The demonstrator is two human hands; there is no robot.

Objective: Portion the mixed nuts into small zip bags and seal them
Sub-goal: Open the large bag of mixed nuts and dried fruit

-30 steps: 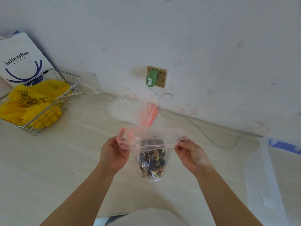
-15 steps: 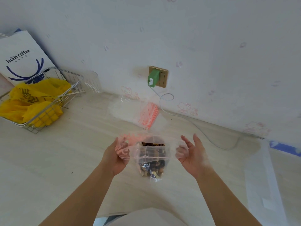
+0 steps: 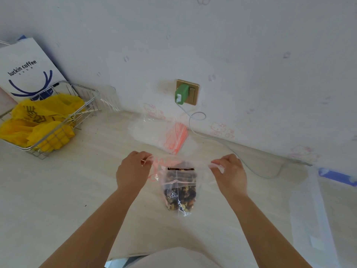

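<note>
The zip bag [image 3: 180,187] with mixed nuts [image 3: 180,198] hangs over the pale table [image 3: 58,190], between both hands. The left hand [image 3: 131,171] pinches its left top corner with curled fingers; the right hand [image 3: 229,173] pinches the right top corner the same way. Behind the bag lies a stack of empty zip bags [image 3: 164,134], and further behind, a green charger [image 3: 181,93] sits in the wall socket. Far left of the bag stands a wire basket [image 3: 58,120].

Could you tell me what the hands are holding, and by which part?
Both hands pinch a zip bag of nuts by its top corners.
</note>
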